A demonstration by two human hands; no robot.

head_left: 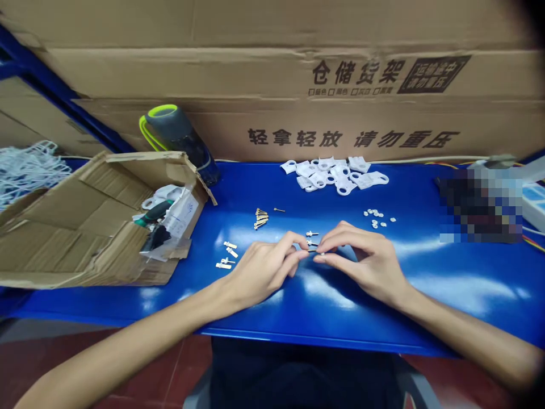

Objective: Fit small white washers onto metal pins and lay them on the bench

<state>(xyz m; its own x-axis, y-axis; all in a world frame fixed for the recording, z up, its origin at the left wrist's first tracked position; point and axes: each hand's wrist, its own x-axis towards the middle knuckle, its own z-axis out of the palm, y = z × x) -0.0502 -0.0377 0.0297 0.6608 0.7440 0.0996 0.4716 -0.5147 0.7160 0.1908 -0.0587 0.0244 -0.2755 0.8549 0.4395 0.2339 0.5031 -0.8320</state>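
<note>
My left hand (266, 264) pinches one end of a thin metal pin (312, 251) between thumb and fingertips. Facing it, my right hand (370, 261) is closed on a small white piece (322, 255) at the pin's other end; whether the two are joined I cannot tell. Just behind the fingertips lie small white-headed pins (312, 233). Farther back, to the left, is a small pile of brass pins (261, 218). Beside my left wrist are several flat brass-coloured pieces with white parts (230, 253). Several small white pieces (374, 215) lie behind my right hand.
White plastic ring-ended parts (336, 175) are heaped at the back of the blue table (255, 190). An open cardboard box (97, 210) at left holds a green-handled tool (155, 213). Behind it stands a dark cylinder (179, 133) with a yellow-green strap. Large cardboard (213, 74) walls the back.
</note>
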